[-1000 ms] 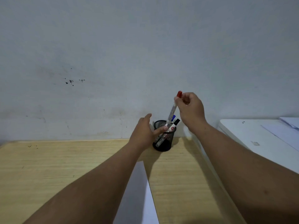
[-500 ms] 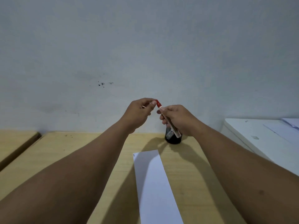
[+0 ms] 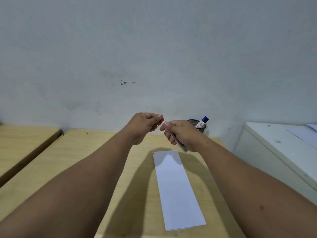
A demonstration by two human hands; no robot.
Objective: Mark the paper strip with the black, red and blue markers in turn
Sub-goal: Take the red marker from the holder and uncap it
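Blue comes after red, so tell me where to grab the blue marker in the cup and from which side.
Grip the blue marker on its capped upper end, the only part that clears the rim of the mesh cup. It leans to the right, so come from above and pinch along that lean. The right hand, now shut on the red marker, is nearer the cup than the left hand.

Matt wooden table (image 3: 72, 162), smooth white paper strip (image 3: 176, 191), black metal mesh holder (image 3: 202, 130)
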